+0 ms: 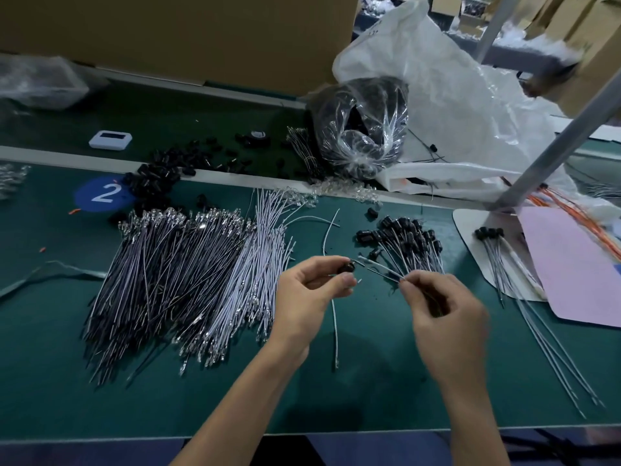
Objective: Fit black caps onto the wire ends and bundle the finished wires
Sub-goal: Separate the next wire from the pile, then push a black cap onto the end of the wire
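Note:
My left hand [311, 290] pinches a small black cap [346, 266] between thumb and fingertips above the green mat. My right hand [443, 317] pinches thin wires [379, 269] whose tips point left at the cap, a short gap away. A big pile of uncapped black and white wires [181, 280] lies to the left. Behind my right hand sits a heap of capped wires [408, 245]. A few more capped wires [494, 250] lie at the right. Loose black caps [161, 178] are scattered at the back left.
A clear bag of black parts [361, 129] and a large white plastic bag [453, 105] stand at the back. A grey metal post [551, 153] rises at the right beside a pink sheet [571, 267]. A single white wire [334, 317] lies between my hands. A blue "2" sticker [104, 193] marks the mat.

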`<action>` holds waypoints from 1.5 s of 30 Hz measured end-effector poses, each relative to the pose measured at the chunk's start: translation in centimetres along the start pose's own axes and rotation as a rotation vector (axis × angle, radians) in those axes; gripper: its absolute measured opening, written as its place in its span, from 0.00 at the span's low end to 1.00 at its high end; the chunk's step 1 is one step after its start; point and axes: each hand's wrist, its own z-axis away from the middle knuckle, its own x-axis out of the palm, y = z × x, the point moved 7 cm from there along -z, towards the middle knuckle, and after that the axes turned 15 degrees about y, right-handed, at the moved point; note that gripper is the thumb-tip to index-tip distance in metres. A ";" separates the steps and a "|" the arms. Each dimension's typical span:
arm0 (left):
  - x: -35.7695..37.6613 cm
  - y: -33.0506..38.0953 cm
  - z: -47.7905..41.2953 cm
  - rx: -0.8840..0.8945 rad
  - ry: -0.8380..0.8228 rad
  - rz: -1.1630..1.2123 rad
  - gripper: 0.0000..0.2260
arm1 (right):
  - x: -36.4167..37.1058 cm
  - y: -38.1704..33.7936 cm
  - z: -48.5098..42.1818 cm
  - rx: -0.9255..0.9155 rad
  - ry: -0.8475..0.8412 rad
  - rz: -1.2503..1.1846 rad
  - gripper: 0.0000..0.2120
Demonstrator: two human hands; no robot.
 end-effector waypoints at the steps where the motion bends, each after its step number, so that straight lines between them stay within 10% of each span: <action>1: -0.5 0.4 -0.1 0.011 0.016 0.010 0.10 | 0.5 -0.5 0.0 -0.024 -0.016 -0.006 0.07; 31: -2.3 2.9 0.4 0.120 -0.054 -0.026 0.13 | 4.3 -2.8 0.7 -0.065 -0.136 -0.106 0.07; 45: -2.7 1.4 0.4 -0.104 0.012 0.225 0.11 | 4.9 -2.2 2.0 0.075 -0.113 -0.214 0.11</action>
